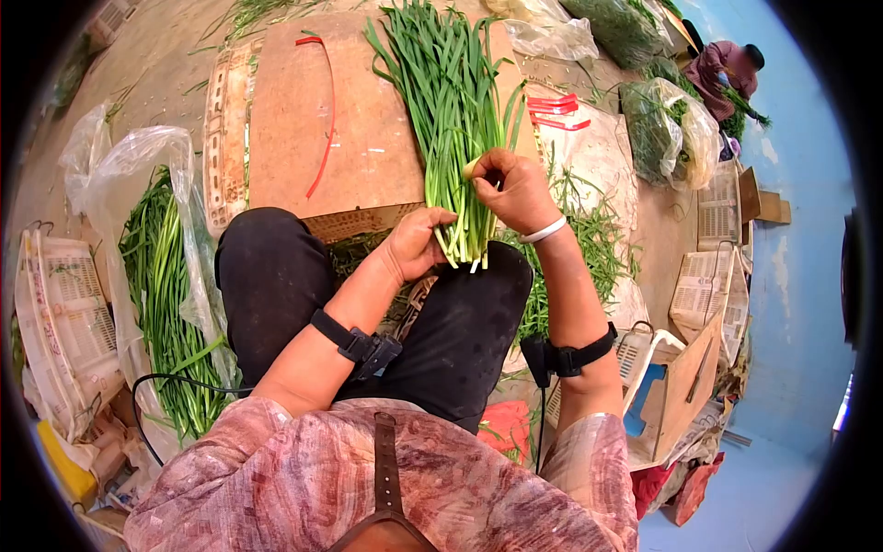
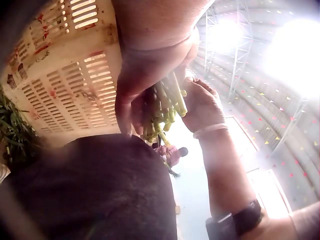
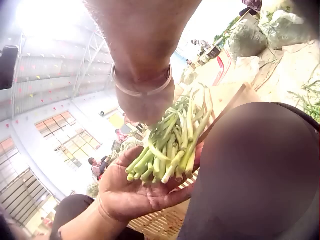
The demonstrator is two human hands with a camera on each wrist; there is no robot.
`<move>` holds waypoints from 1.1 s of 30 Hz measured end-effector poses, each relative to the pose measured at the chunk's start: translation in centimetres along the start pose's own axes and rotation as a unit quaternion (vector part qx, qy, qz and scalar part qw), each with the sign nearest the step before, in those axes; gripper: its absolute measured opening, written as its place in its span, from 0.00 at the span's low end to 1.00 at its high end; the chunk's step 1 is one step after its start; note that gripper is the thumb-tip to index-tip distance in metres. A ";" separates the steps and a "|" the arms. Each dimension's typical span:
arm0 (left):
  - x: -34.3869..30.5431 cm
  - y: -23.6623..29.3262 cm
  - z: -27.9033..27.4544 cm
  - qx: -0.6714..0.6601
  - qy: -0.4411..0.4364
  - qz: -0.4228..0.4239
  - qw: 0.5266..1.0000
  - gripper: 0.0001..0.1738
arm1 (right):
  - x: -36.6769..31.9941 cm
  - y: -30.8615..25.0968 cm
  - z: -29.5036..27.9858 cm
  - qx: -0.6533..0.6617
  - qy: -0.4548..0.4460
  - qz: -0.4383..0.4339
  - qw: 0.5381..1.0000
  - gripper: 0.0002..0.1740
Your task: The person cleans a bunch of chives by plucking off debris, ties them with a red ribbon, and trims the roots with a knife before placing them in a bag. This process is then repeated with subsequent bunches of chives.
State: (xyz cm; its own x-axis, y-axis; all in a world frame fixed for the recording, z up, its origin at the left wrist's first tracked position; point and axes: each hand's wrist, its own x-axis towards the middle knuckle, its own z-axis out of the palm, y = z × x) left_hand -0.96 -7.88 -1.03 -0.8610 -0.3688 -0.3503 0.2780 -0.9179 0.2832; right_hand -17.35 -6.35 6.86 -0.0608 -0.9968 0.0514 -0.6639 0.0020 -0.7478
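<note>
A bundle of garlic chives [image 1: 446,110] lies across the board, its long leaves pointing away and its pale cut ends [image 3: 165,162] towards the person. My left hand [image 1: 417,244] holds the stalks near those ends, palm beneath them in the right wrist view. Above the bundle's right side, my right hand [image 1: 517,190] pinches a pale yellowish piece at the stalks with thumb and curled forefinger. In the left wrist view the cut ends [image 2: 165,107] stick out between both hands. The right fingertips are hidden in the right wrist view.
The wooden board [image 1: 359,120] carries one red strip [image 1: 329,120]; more red strips [image 1: 556,110] lie right of it. Left stands a plastic bag [image 1: 189,230] of greens [image 1: 170,304]. Loose leaves [image 1: 589,248] lie right of the knees. Another person [image 1: 722,78] sits at the far right.
</note>
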 end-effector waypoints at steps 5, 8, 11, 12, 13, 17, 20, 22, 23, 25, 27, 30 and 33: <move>0.1 -0.1 0.1 0.023 0.030 -0.003 0.999 0.10 | 0.0 -0.3 0.4 -0.097 0.004 -0.068 0.993 0.08; 0.2 -0.1 0.5 0.052 0.056 0.012 0.997 0.09 | -0.3 -0.9 0.6 -0.249 -0.024 -0.049 0.967 0.10; 0.3 -0.5 1.1 0.083 0.063 0.049 0.993 0.09 | -0.5 -1.5 0.9 -0.266 -0.039 -0.063 0.961 0.08; 0.3 -0.5 1.2 0.083 0.063 0.048 0.993 0.09 | -0.5 -1.3 1.1 -0.271 -0.036 -0.065 0.960 0.07; 0.3 -0.5 1.2 0.097 0.071 0.047 0.992 0.08 | -0.4 -1.1 1.3 -0.272 -0.036 -0.065 0.960 0.07; 0.1 -0.4 1.3 0.122 0.079 0.047 0.988 0.08 | -0.2 -0.8 1.9 -0.327 -0.036 -0.068 0.942 0.05; 0.1 -0.3 0.9 0.074 0.066 0.023 0.995 0.10 | 0.0 -0.8 1.3 -0.285 -0.049 -0.055 0.956 0.04; -0.2 0.0 0.7 0.049 0.046 0.017 0.998 0.12 | 0.1 -1.7 0.3 -0.226 -0.066 -0.034 0.971 0.05; -0.3 0.1 0.7 0.024 0.026 0.011 0.999 0.14 | 0.1 -1.4 0.1 -0.226 -0.066 -0.034 0.971 0.05; -0.3 0.1 0.4 0.016 0.017 0.009 1.000 0.15 | 0.3 -1.2 -0.4 -0.111 -0.096 -0.022 0.989 0.06; -0.1 0.1 -0.1 0.008 0.009 0.006 1.000 0.17 | 0.3 -1.2 -0.9 -0.106 -0.101 -0.022 0.989 0.05; 0.1 0.2 -0.7 -0.020 -0.021 -0.013 0.999 0.20 | 0.2 -1.3 -1.4 -0.085 -0.120 -0.022 0.989 0.04; 0.2 0.2 -0.6 -0.040 -0.028 -0.011 0.999 0.21 | -0.2 -1.7 -2.2 -0.077 -0.125 -0.028 0.989 0.03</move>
State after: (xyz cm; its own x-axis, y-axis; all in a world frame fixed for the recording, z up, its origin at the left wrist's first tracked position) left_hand -0.81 -8.19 -1.63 -0.8894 -0.3414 -0.3040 0.2897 -0.9354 0.2030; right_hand -17.81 -6.00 9.57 0.1520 -0.9842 -0.0904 -0.7680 -0.0600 -0.6377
